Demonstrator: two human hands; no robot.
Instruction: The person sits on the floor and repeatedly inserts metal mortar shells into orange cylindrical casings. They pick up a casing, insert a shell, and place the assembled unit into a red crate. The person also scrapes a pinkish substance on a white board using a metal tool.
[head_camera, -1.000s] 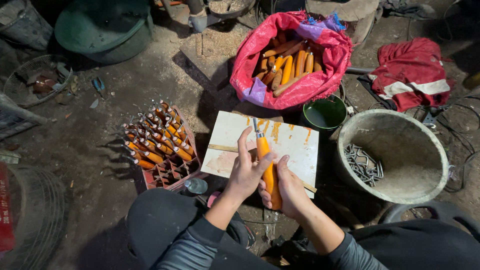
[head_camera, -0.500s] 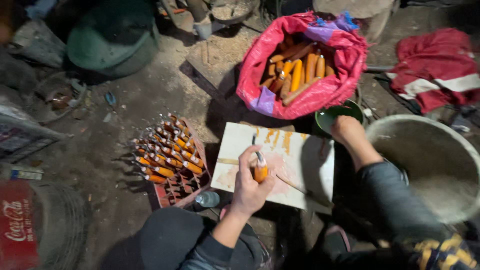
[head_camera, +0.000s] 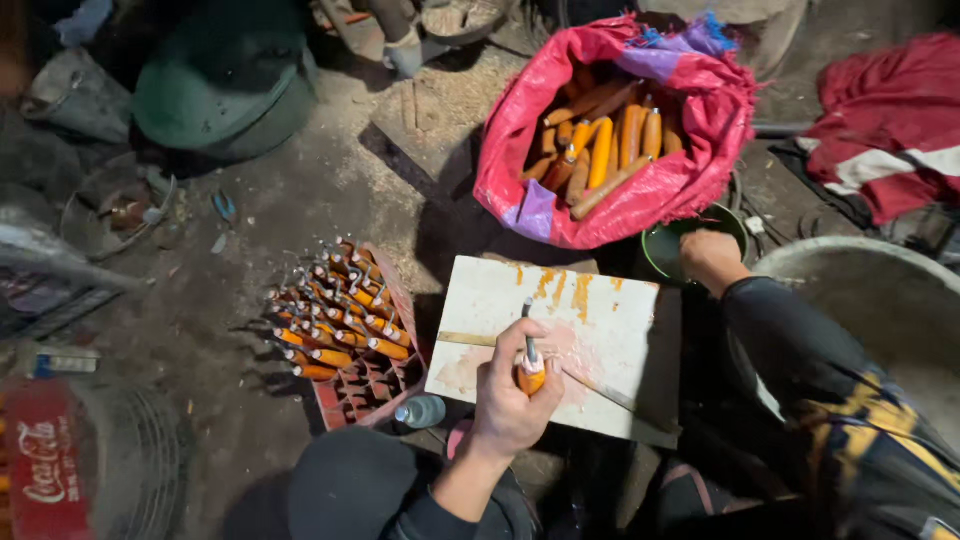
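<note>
My left hand (head_camera: 508, 405) grips an orange-handled tool (head_camera: 530, 372) with a thin metal tip that points up, held over a white board (head_camera: 610, 310) streaked with orange. My right hand (head_camera: 712, 257) reaches out to the rim of a dark green bowl (head_camera: 662, 252) behind the board. Its fingers curl down out of sight, so I cannot make out whether it holds anything. Behind the bowl, a red woven sack (head_camera: 520, 185) lies open, filled with several orange and brown wooden handles (head_camera: 600, 145).
A red crate (head_camera: 385, 392) left of the board holds several upright orange-handled tools (head_camera: 335, 315); a small bottle (head_camera: 420, 410) lies by it. A grey basin (head_camera: 850, 265) stands at right, a red cloth (head_camera: 890, 120) beyond. A green domed lid (head_camera: 220, 85) sits far left on the dirt floor.
My right hand let go of the tool and moved up and right to the green bowl. My left hand kept the tool, which now stands upright over the board.
</note>
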